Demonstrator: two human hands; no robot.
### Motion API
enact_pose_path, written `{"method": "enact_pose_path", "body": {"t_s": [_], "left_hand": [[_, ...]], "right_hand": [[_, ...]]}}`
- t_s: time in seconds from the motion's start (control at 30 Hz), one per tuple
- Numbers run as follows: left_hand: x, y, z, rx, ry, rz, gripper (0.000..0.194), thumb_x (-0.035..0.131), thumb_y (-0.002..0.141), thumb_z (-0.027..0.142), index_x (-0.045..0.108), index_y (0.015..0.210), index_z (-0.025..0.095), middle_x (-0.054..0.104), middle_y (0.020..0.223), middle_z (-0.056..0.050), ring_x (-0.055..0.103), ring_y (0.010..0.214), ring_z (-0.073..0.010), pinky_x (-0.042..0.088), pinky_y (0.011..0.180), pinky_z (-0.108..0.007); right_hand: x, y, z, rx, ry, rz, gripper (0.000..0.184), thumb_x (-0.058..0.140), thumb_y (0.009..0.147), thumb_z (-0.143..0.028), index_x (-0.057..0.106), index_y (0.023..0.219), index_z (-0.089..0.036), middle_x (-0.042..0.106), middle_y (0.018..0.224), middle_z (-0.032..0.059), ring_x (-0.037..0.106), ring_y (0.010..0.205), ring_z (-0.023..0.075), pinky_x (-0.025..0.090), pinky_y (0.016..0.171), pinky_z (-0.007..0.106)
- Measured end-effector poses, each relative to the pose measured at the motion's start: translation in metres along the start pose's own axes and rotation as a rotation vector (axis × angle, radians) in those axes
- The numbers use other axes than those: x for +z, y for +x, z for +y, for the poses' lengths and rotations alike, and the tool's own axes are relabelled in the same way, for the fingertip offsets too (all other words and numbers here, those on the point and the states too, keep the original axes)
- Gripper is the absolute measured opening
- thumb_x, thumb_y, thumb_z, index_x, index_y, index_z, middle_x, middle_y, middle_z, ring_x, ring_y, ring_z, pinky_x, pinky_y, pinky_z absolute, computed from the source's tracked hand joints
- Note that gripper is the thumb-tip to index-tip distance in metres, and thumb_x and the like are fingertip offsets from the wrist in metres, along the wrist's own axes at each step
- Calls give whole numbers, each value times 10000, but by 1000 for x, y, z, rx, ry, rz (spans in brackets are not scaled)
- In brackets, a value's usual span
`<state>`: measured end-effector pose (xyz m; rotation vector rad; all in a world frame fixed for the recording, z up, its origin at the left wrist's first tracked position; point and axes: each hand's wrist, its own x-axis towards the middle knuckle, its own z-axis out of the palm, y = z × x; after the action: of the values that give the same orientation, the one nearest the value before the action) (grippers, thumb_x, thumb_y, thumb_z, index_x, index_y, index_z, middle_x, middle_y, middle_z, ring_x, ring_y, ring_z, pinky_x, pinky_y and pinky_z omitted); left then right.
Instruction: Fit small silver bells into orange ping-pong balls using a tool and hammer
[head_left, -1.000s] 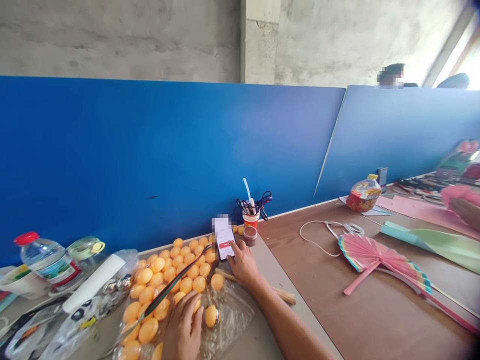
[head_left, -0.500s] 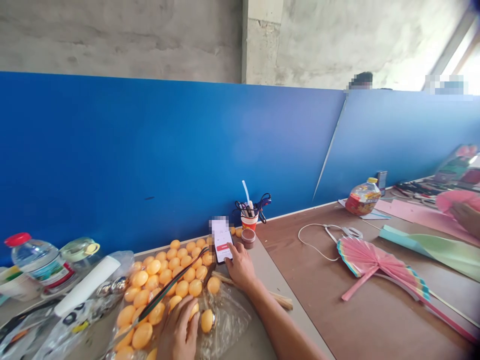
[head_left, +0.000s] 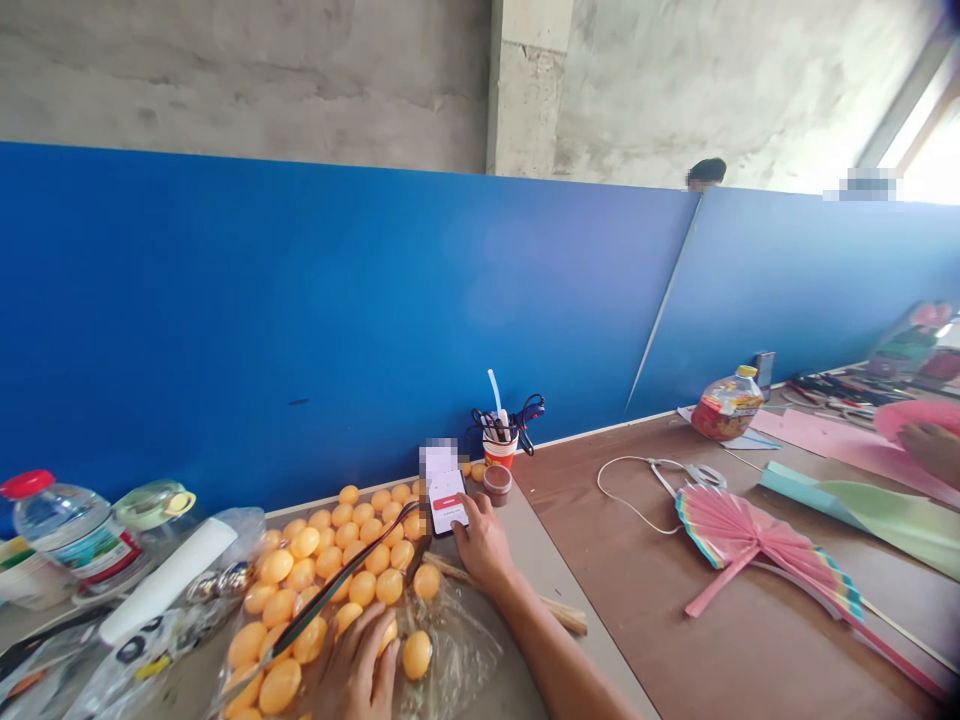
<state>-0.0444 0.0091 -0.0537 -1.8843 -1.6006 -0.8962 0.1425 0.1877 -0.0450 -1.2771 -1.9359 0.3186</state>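
Pointing with our right hand [head_left: 484, 540], we have the index finger at the red button on the screen of the phone [head_left: 445, 490], the thumb set apart from it low on the display, the other fingers curled and gripping nothing that we can see. Our left hand [head_left: 358, 660] lies palm down over the orange balls [head_left: 364, 588], its fingers bent and slightly spread; whether they grip a ball beneath, we cannot tell. The phone is at the counter's far edge, near the blue partition [head_left: 337, 300], its top blurred out. Across the balls runs a dark strap [head_left: 307, 612], and clear plastic [head_left: 461, 640] lies crumpled beside our left hand. Wooden sticks [head_left: 564, 613] pass under our right forearm. Just right of the phone we see a small round tub [head_left: 496, 485] and a cup [head_left: 500, 450] of pens and cables. Farther left are a white roll [head_left: 169, 580] and a red-capped bottle [head_left: 75, 545]; farther right on the counter [head_left: 637, 620], a pink fan [head_left: 750, 520], a yellow-capped bottle [head_left: 727, 407] and another person's hand [head_left: 934, 450] on pink paper [head_left: 907, 415].
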Motion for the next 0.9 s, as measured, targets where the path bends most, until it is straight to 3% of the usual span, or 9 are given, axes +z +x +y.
{"method": "enact_pose_path", "body": {"t_s": [0.13, 0.27, 0.33, 0.43, 0.53, 0.63, 0.77, 0.9], "left_hand": [[5, -7, 4, -95, -13, -36, 376, 429, 1036, 419, 763, 1047, 247, 809, 1073, -77, 760, 979, -232, 590, 884, -369], [10, -10, 13, -154, -51, 20, 371, 409, 1047, 419, 737, 1061, 247, 804, 1081, -68, 750, 1007, -222, 551, 967, -384], [11, -10, 16, -120, -46, 32, 354, 410, 1050, 407, 725, 1077, 247, 804, 1074, -61, 749, 1000, -212, 476, 1082, -400], [8, -4, 17, 10, -16, 7, 335, 435, 1038, 422, 705, 1137, 250, 804, 1091, -51, 743, 1002, -212, 251, 1247, -433], [4, 2, 11, 197, 53, -37, 356, 544, 973, 471, 679, 1226, 261, 799, 1134, -35, 733, 1017, -223, 117, 1282, -400], [2, 2, 5, 283, 123, -33, 344, 640, 875, 356, 689, 1207, 281, 799, 1124, -12, 728, 1003, -236, 124, 1273, -397], [4, -5, 8, 228, 119, -96, 468, 641, 751, 164, 686, 1189, 324, 798, 1103, 15, 714, 1046, -272, 276, 1207, -456], [2, -5, 25, 90, -8, -246, 487, 636, 743, 139, 672, 1189, 331, 795, 1118, 5, 699, 1125, -329, 411, 1111, -550]], "right_hand": [[1, 0, 5, -95, 79, 212, 304, 523, 858, -67, 707, 1078, -167, 674, 1025, 127, 625, 956, 266, 521, 843, 398], [-2, -1, 6, -179, 114, 301, 236, 506, 880, -57, 696, 912, -193, 668, 855, 71, 610, 820, 226, 475, 759, 345], [-5, -1, 4, -209, 144, 316, 228, 504, 889, -57, 686, 887, -194, 667, 825, 62, 606, 782, 211, 460, 726, 321], [-10, -3, -1, -252, 203, 302, 233, 488, 912, -65, 683, 893, -191, 665, 780, 53, 600, 727, 192, 446, 675, 288], [-15, -10, -15, -315, 248, 243, 234, 481, 926, -70, 683, 926, -189, 687, 774, 51, 618, 716, 182, 439, 662, 273], [-16, -21, -36, -393, 249, 131, 229, 503, 914, -76, 689, 962, -200, 707, 790, 51, 637, 736, 181, 436, 689, 274], [-15, -35, -59, -504, 292, -89, 171, 533, 908, -124, 685, 914, -202, 726, 790, 46, 647, 722, 174, 441, 713, 274], [-17, -40, -68, -451, 276, -281, 183, 534, 924, -157, 699, 864, -208, 721, 778, 44, 649, 727, 172, 451, 716, 261]]}}
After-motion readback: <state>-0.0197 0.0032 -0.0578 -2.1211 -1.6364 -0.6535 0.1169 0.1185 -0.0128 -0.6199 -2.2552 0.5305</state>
